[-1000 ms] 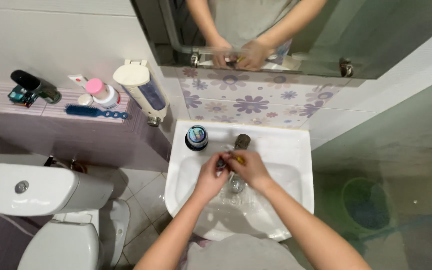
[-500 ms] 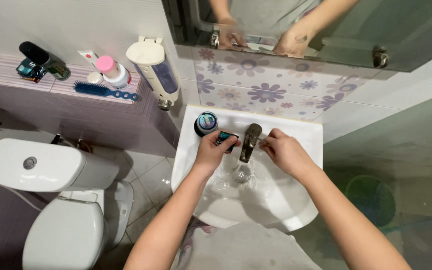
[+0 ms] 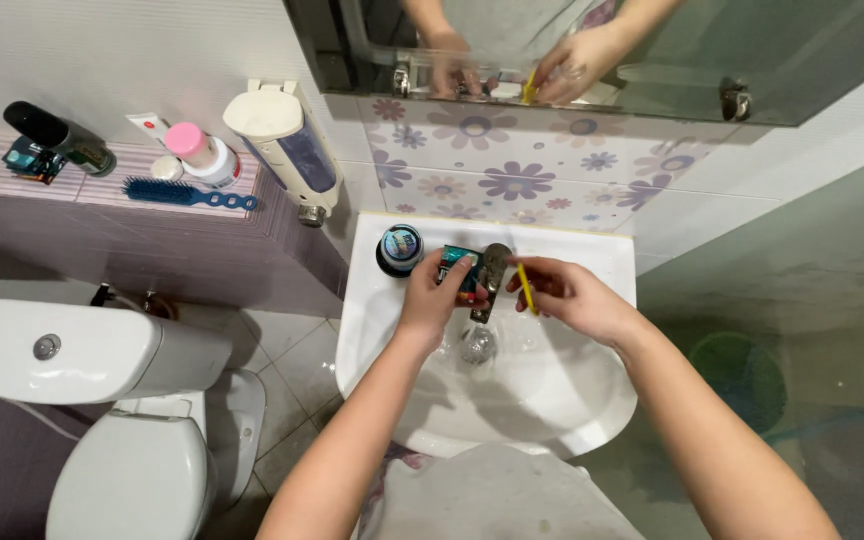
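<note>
My left hand (image 3: 434,295) grips a small teal and black tube (image 3: 460,268) just left of the dark metal tap (image 3: 488,276). Right of the tap, my right hand (image 3: 572,296) holds a thin yellow toothbrush (image 3: 525,287) by its handle. Both hands hover over the white sink basin (image 3: 552,395), above the drain (image 3: 477,345). Whether water is running I cannot tell.
A round dark jar (image 3: 398,249) stands on the sink's back left corner. A wall soap dispenser (image 3: 283,150), a blue hairbrush (image 3: 182,193), a pink-capped bottle (image 3: 202,153) and a dark bottle (image 3: 57,137) occupy the tiled ledge. The toilet (image 3: 102,400) is to the left, a mirror (image 3: 592,50) above, a green bucket (image 3: 737,380) at the right.
My hands parted from over the drain and rose to either side of the tap. The left now holds the tube up, and the yellow toothbrush shows in the right.
</note>
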